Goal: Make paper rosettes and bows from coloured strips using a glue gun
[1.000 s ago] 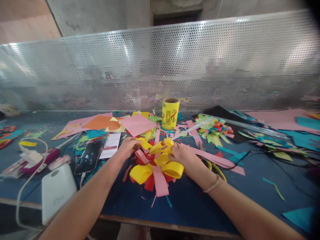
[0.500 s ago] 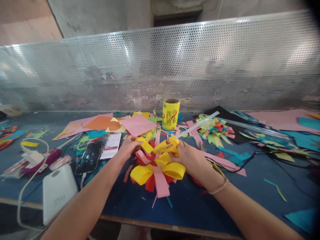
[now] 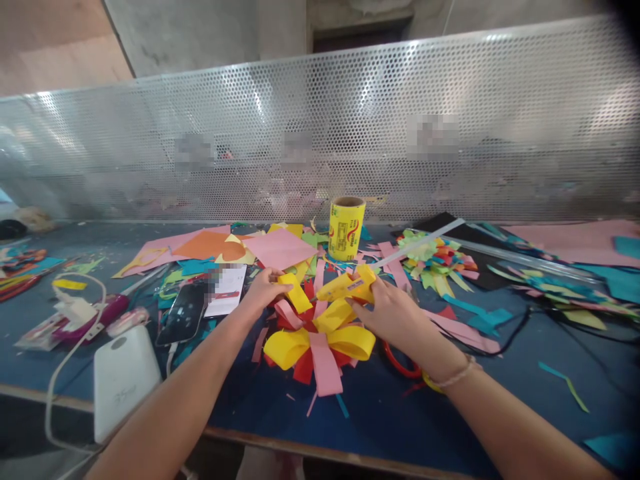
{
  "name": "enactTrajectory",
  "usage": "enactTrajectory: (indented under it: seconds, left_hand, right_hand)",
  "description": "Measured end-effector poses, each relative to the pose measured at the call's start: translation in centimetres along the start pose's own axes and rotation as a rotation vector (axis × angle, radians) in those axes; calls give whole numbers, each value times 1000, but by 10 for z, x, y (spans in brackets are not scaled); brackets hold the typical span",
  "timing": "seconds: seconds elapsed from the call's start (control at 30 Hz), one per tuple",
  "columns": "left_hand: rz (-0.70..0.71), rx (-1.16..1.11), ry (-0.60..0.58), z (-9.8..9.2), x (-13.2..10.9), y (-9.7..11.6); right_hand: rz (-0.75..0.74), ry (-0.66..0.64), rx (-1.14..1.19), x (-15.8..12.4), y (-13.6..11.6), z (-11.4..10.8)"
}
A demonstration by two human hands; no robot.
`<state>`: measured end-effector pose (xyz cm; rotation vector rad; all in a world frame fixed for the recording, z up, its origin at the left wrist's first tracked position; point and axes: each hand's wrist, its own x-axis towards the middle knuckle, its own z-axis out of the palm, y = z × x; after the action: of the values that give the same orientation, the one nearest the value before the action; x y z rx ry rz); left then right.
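Yellow glue gun (image 3: 345, 287): seen in the head view above the far side of the paper flower (image 3: 324, 353), almost level, nose to the left, a pale glue stick (image 3: 423, 243) jutting from its rear.
Right hand (image 3: 393, 310): clamped on the gun, fingers wrapped over its body, wrist slanting in from the lower right with a bracelet (image 3: 457, 372) around it.
Left hand (image 3: 270, 290): thumb and fingertips pinched together on a yellow paper strip (image 3: 299, 293), which hangs down at a slant toward the flower.
Paper flower: between the forearms on the blue table (image 3: 395, 427), yellow loops, pink and red strips spread out.
Front edge: blue surface shows between flower and rim, and right of the right forearm.
Left side: phone (image 3: 183, 317) and white power bank (image 3: 125, 383) just beside the left forearm.
Far side: yellow tube (image 3: 347, 233) upright behind the gun.
Hard to see: both forearms are cut off at the frame; the right hand covers the gun's grip; I cannot tell whether nose and strip touch.
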<state>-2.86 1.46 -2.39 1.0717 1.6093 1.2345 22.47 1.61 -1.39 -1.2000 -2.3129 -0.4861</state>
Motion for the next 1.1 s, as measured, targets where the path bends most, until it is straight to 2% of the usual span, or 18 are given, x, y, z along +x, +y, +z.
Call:
enactTrajectory:
  seconds: [0.2, 0.37, 0.57, 0.7, 0.8, 0.9, 1.03, 1.1]
  left_hand:
    - [156, 228, 63, -4, 4, -1]
    - [208, 320, 29, -3, 1, -4]
    - [295, 454, 37, -2, -2, -2]
    - [363, 550, 30, -2, -5, -1]
    - [455, 629, 36, 0, -9, 0]
    - [576, 734, -45, 3, -13, 3]
    - [665, 775, -305, 6, -16, 5]
    - [680, 793, -359, 7, -18, 6]
  right_hand:
    - [-58, 23, -30, -2, 2, 4]
    - [-100, -75, -78, -2, 2, 1]
    - [-13, -93, 14, -3, 4, 2]
    - [-16, -108, 16, -2, 3, 0]
    - [15, -114, 29, 0, 1, -3]
    - [62, -119, 59, 1, -1, -6]
    - [87, -116, 72, 3, -4, -11]
    - [97, -105, 73, 3, -5, -12]
